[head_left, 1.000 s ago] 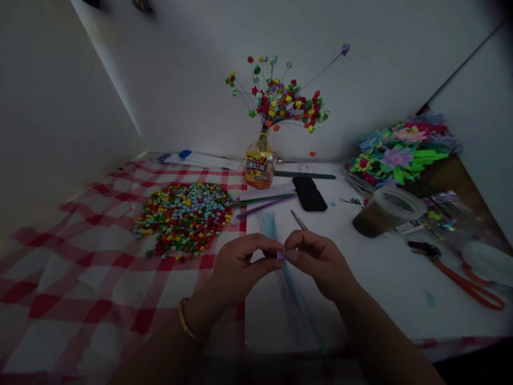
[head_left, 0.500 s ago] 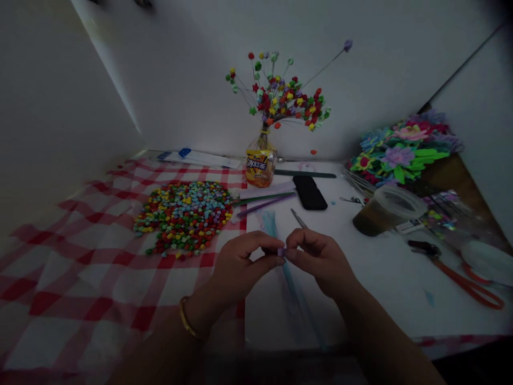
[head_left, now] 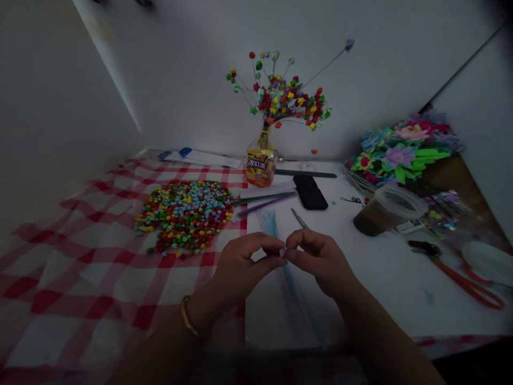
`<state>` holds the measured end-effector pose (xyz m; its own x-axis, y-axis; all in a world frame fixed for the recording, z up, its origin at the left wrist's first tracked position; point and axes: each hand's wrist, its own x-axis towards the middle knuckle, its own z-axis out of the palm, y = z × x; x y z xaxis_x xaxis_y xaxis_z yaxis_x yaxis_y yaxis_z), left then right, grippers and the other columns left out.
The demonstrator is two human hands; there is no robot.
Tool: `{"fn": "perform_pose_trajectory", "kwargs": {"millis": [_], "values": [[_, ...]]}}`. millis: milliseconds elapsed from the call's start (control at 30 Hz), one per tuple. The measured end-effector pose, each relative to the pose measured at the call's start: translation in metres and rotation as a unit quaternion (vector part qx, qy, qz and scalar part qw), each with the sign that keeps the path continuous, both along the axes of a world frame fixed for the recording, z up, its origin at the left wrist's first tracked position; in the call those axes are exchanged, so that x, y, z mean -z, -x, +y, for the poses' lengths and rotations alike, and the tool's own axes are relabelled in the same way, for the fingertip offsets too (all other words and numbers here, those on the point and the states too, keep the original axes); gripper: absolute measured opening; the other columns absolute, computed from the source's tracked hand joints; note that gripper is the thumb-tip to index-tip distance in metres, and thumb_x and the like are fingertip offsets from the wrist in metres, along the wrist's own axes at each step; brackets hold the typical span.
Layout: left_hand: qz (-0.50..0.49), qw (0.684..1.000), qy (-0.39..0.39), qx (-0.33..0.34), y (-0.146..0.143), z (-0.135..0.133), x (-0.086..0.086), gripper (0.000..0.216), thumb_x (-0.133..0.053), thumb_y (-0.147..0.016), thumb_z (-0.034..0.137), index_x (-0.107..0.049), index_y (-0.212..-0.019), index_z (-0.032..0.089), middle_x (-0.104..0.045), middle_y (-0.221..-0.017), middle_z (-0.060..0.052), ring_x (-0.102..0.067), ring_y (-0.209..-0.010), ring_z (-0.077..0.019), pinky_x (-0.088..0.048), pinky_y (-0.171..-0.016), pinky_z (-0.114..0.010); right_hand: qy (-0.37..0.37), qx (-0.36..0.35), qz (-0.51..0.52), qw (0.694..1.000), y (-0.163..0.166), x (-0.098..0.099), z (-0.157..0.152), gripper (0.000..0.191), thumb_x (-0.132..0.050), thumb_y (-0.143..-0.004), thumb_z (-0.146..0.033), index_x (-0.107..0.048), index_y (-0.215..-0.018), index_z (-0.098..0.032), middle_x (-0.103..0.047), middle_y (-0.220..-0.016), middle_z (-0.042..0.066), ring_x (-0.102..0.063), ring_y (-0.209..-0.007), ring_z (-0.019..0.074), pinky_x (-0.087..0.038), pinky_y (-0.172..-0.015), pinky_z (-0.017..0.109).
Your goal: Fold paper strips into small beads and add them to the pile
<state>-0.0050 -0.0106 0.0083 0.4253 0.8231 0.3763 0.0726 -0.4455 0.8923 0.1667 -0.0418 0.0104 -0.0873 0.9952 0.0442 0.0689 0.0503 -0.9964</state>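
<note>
Between my fingertips is a small folded purple paper piece [head_left: 282, 252], probably a paper star; its exact shape is partly covered. My left hand [head_left: 244, 264], with a gold bangle at the wrist, pinches it from the left. From the right, the thumb and forefinger of my right hand [head_left: 320, 261] close on the same piece. Beneath the hands lie light blue paper strips [head_left: 291, 280] on the white board. A slim pointed metal tool [head_left: 298, 218] rests just beyond my right hand. To the left spreads a big pile of small coloured paper stars [head_left: 188, 216].
A labelled bottle [head_left: 259, 167] holds wire stems tipped with paper stars. Near it lie a black phone [head_left: 310, 192] and purple and green strips [head_left: 266, 203]. On the right are a plastic tub [head_left: 385, 211], pliers with orange handles [head_left: 457, 272] and fuzzy flowers [head_left: 401, 149].
Both hands stay almost in place, pinching the purple paper piece, with only slight finger movement. The whole view has shifted by a few pixels.
</note>
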Motion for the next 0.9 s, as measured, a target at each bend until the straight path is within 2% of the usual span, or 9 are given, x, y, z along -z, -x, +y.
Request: {"fn": "perform_pose_trajectory", "kwargs": {"millis": [433, 700, 900], "values": [[-0.034, 0.999, 0.018, 0.019, -0.0002, -0.0002, 0.0043, 0.015, -0.07, -0.068, 0.014, -0.069, -0.083, 0.017, -0.069, -0.076, -0.002, -0.061, -0.07, -0.0131, -0.048, -0.064, -0.024, 0.063, -0.005, 0.065, 0.996, 0.0006, -0.0024, 0.0004, 0.015, -0.073, -0.066, -0.028, -0.063, -0.067, -0.017, -0.059, -0.064, -0.001, -0.051, -0.061, 0.0105, -0.04, -0.06, 0.025], [-0.092, 0.993, 0.076, 0.014, -0.0014, -0.0002, 0.0051, 0.013, -0.072, -0.066, 0.015, -0.07, -0.079, 0.017, -0.069, -0.074, -0.003, -0.062, -0.07, -0.0147, -0.049, -0.065, -0.025, 0.048, 0.0, 0.065, 0.997, 0.0021, -0.0035, 0.0001, 0.015, -0.071, -0.07, -0.03, -0.062, -0.068, -0.018, -0.057, -0.065, -0.001, -0.049, -0.061, 0.0104, -0.04, -0.059, 0.025], [-0.092, 0.994, 0.063, 0.018, -0.0015, 0.0006, 0.0078, 0.014, -0.072, -0.066, 0.013, -0.07, -0.08, 0.018, -0.069, -0.075, -0.003, -0.062, -0.071, -0.0137, -0.048, -0.066, -0.024, 0.038, -0.015, 0.055, 0.998, 0.0017, 0.0, -0.0003, 0.014, -0.07, -0.072, -0.03, -0.061, -0.07, -0.018, -0.056, -0.066, -0.003, -0.048, -0.062, 0.0093, -0.038, -0.06, 0.023]]}}
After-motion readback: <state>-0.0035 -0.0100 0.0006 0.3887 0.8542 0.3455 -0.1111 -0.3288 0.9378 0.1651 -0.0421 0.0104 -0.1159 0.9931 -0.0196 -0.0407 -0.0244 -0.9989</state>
